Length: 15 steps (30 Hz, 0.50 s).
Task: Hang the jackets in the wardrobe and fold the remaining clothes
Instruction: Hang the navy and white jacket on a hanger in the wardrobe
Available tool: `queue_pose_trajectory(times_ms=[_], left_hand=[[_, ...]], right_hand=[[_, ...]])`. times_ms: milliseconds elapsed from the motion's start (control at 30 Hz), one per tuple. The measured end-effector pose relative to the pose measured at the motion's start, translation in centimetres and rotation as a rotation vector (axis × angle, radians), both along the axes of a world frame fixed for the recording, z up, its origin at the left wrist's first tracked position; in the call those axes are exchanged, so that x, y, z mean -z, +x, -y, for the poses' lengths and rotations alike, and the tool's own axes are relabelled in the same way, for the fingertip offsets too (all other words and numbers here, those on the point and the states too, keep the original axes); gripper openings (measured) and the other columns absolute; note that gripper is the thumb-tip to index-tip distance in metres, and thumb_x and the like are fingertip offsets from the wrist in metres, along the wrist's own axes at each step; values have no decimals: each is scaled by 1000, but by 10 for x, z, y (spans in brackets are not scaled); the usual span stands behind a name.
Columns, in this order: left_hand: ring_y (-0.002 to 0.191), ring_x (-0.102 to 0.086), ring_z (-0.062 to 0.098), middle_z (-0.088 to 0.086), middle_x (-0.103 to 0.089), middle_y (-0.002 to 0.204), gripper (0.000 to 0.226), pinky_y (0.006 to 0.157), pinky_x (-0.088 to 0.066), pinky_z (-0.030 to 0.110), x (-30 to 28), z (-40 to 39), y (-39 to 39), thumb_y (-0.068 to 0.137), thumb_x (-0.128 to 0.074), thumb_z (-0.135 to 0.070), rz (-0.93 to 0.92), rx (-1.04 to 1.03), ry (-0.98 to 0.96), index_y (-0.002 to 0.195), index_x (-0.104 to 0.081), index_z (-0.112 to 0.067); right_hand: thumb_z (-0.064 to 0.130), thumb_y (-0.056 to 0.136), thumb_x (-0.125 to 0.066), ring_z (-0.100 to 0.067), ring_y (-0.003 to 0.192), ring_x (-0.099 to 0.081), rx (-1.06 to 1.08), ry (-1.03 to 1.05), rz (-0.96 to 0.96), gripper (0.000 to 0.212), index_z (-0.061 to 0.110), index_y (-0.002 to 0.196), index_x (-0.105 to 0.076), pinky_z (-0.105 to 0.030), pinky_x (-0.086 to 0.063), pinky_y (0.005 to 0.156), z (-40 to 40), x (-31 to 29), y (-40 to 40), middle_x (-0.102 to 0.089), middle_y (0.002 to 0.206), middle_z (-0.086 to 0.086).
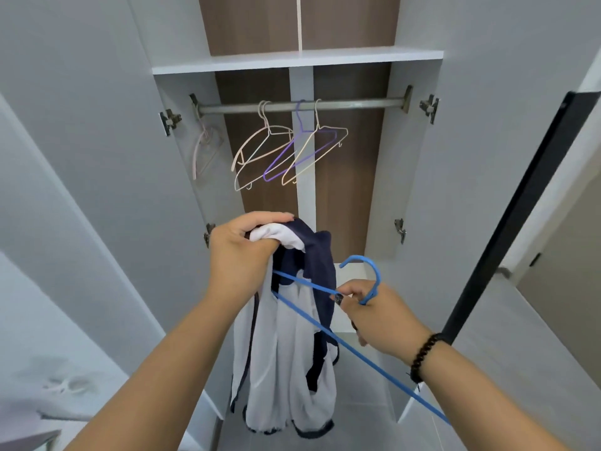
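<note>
Gripping the navy-and-white jacket (289,336) bunched at its collar, the left hand (242,252) is holding it beside the right hand (374,317), which is pinching the blue hanger (325,315); opening the neck wider would probably ease threading.

A white and navy jacket (286,346) hangs at the centre, its pale body edged with dark navy trim and a navy collar. Crossing it toward 4 o'clock is a bright blue hanger (357,327). A black beaded bracelet (422,358) circles the wrist at 4 o'clock. At 12 o'clock, a silver-grey rail (299,105) carries pale pink hangers (257,151), one purple hanger (292,151) and one cream hanger (315,154). The wardrobe (97,141) has light grey doors and a white shelf (292,61), with brown wood-grain back panels split by a white strip. A black door edge (520,203) runs along 3 o'clock. The floor is pale grey.
</note>
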State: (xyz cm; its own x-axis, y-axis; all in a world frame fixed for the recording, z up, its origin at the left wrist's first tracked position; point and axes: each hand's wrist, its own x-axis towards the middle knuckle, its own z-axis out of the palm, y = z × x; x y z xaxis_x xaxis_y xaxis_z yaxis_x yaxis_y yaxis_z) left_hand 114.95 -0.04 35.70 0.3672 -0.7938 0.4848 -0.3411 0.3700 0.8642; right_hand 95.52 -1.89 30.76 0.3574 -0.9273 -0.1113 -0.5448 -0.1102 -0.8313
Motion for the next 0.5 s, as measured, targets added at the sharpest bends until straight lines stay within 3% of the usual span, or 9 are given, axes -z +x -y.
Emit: queue_pose_trajectory(times_ms=[133, 233, 333, 400, 500], left_hand=[[82, -71, 6, -9, -76, 85, 45, 71, -52, 12, -9, -19, -2, 71, -65, 12, -1, 57, -27, 88, -78, -28], [81, -69, 2, -12, -75, 84, 40, 70, -51, 11, -8, -41, 10, 71, -72, 8, 115, 93, 29, 87, -78, -28], [91, -62, 1, -9, -73, 92, 27, 81, -48, 17, 7, -68, 25, 76, -73, 4, 401, 81, 56, 90, -78, -17], [98, -58, 2, -8, -70, 103, 21, 93, -44, 21, 18, -84, 40, 83, -71, -7, 577, 82, 59, 101, -75, -16], [92, -60, 8, -12, -68, 104, 20, 92, -41, 30, 26, -104, 63, 95, -56, -26, 872, 107, 142, 114, -65, -24]], right_hand=[[12, 93, -53, -1, 38, -41, 146, -47, 104, 27, 16, 71, -68, -12, -33, 40, -9, -3, 6, -50, 47, 14], [12, 90, -58, 3, 41, -46, 173, -46, 210, 25, 13, 67, -70, -9, -35, 42, -25, -14, 16, -52, 45, 20], [19, 85, -65, 2, 62, -63, 101, -60, 272, 17, 15, 73, -76, -12, -48, 56, -46, -24, 33, -70, 66, 15], [25, 83, -66, -9, 69, -67, 35, -43, 263, 15, 18, 76, -77, -20, -55, 66, -59, -26, 47, -73, 72, 8], [27, 83, -66, -6, 41, -41, -3, -54, 278, 18, 14, 78, -76, -13, -36, 43, -78, -18, 63, -50, 46, 14]])
